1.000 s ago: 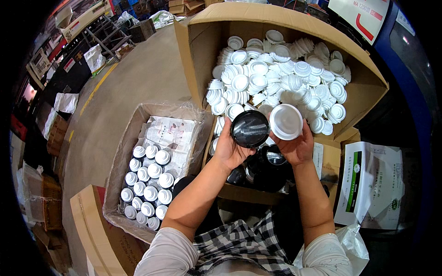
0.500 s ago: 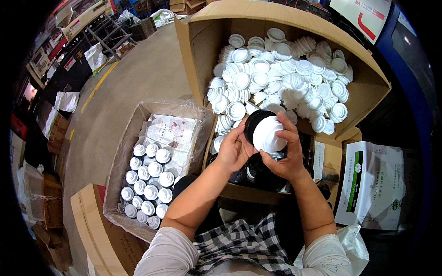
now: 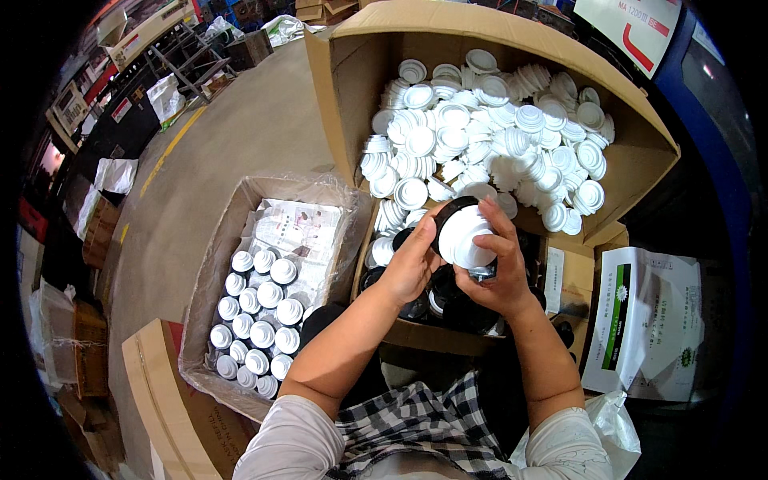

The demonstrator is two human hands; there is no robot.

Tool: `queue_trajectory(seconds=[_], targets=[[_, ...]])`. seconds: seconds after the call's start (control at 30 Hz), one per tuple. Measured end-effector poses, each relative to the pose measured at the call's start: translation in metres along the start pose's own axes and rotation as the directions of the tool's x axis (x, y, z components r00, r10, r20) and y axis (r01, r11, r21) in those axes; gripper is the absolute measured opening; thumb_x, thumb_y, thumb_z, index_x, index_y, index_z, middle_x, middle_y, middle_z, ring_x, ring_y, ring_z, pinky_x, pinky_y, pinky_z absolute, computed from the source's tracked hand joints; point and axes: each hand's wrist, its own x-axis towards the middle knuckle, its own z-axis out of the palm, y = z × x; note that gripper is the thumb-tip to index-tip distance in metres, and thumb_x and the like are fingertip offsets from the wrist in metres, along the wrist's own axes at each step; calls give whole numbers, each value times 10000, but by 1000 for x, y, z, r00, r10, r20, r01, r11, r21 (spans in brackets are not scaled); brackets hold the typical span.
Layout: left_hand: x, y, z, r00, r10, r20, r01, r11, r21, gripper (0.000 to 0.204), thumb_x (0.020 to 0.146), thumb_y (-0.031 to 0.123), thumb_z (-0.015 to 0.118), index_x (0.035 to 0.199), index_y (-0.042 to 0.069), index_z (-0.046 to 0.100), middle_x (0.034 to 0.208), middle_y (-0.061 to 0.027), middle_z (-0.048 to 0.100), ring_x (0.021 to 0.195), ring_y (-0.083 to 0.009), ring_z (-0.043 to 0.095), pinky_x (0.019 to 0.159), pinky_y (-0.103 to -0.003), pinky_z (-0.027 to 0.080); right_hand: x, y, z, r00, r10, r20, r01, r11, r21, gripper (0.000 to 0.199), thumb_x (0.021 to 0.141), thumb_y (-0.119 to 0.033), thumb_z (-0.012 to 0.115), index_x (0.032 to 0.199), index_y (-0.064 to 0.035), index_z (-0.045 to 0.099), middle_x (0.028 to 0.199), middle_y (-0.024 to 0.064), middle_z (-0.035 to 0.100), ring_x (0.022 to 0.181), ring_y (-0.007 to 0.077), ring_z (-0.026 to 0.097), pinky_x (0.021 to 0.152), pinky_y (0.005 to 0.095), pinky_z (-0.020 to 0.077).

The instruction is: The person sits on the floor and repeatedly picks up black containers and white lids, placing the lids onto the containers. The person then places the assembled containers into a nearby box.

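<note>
Between my two hands is a white stepped cap (image 3: 464,238) set against a round black container (image 3: 453,210); whether it is fully seated I cannot tell. My left hand (image 3: 411,269) is wrapped round the black container from the left. On the right, my right hand (image 3: 502,268) grips the white cap with bent fingers. Below them a carton holds black round pieces (image 3: 464,308), partly hidden by my hands and arms. Beyond my hands, a large cardboard box (image 3: 348,104) contains a heap of loose white caps (image 3: 480,128).
To the left, a plastic-lined carton (image 3: 210,280) holds rows of white-capped pieces (image 3: 262,334) beside a printed sheet (image 3: 294,232). An open carton flap (image 3: 172,400) rises at the lower left. A white printed sack (image 3: 648,320) lies on the right, near a blue machine (image 3: 712,136).
The held piece has turned slightly, so less of its black side shows. My left fingers have shifted a little up and right along it. Both hands stay on it.
</note>
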Motion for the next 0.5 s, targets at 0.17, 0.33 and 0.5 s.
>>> queue_trajectory(seconds=[0.17,0.33,0.5], targets=[[0,-3,-3,1000,5,10,-6,998,61,492,950,387,293,1328,73,287,1305,-96,388,1188,-203,405,985,-351,339,0,0,0,1000,10,-2,-10,1000,-7,580,568,22,675,1052,-124,390,1285,208,377,1216,375,371,986,455,322],[-2,-6,-4,999,35,-22,-31,985,169,550,892,395,465,1297,53,318,1223,-85,448,1108,-176,458,926,-315,375,-2,4,1,1000,-6,31,6,1000,0,589,580,-11,695,1068,-121,386,1298,209,359,1234,381,340,1001,458,294],[0,-5,-1,988,155,-8,-140,909,393,561,776,188,685,1228,23,395,1119,-68,498,1030,-141,468,895,-279,376,-7,7,7,997,62,55,-66,995,77,636,695,-221,700,1200,-84,338,1337,203,307,1265,350,281,1031,434,230]])
